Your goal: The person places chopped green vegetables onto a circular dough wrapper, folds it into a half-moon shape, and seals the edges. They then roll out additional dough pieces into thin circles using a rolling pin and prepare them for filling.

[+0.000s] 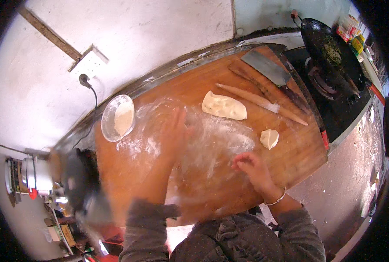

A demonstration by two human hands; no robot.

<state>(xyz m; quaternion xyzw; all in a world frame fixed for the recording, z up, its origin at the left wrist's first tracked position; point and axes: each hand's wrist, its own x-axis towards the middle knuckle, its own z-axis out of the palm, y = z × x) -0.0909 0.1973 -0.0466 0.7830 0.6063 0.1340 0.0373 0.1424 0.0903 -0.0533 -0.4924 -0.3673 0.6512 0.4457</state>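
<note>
My left hand (pixel 175 129) is blurred, stretched flat over the floury middle of a wooden board (pixel 201 193); no object shows in it. Loosely curled, my right hand (pixel 251 168) hovers at or just above the board, with a gap between thumb and fingers and nothing visible in it. Beyond it lies a small lump of dough (pixel 269 139). A larger, elongated piece of dough (pixel 224 106) rests farther back, between the two hands. White flour (pixel 237 140) is smeared across the wood. Left of my left hand, a bowl of flour (pixel 124 119) stands at the board's edge.
A tapered rolling pin (pixel 247 95) and a cleaver (pixel 266 67) lie at the back right. Past the board's right edge, a wok (pixel 332 55) sits tilted over a black stove (pixel 338 111). A plugged-in cord (pixel 95 98) hangs from the wall socket (pixel 91 64).
</note>
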